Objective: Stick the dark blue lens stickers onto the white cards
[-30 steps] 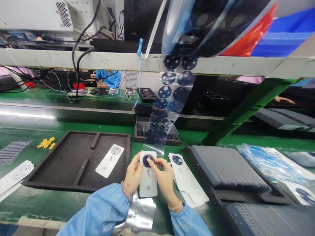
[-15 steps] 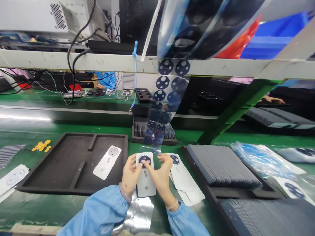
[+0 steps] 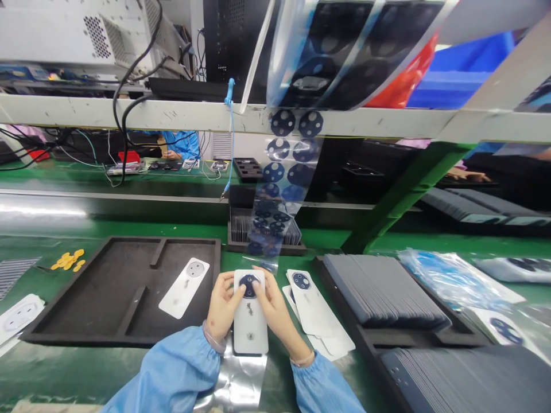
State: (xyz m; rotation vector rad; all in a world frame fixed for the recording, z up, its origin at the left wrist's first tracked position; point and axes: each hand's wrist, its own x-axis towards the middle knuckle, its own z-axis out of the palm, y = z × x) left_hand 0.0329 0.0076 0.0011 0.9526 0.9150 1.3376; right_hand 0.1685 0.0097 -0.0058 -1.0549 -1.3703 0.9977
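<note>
Head view: the white panel point(image 3: 250, 327) is over the lower middle of the desk point(image 3: 64, 367), with its long axis running from 12 to 6 o'clock. The left hand point(image 3: 220, 307) grips its 9 o'clock edge and the right hand point(image 3: 275, 310) its 3 o'clock edge, fingers closed on it. Both hands are equally near. The thumbs meet at the dark ring point(image 3: 248, 285) on its 12 o'clock end. A black tray point(image 3: 107, 298) lies at 9 o'clock.

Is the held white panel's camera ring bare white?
No, a dark blue disc sits at the top of the white panel held by the left hand and right hand.
</note>
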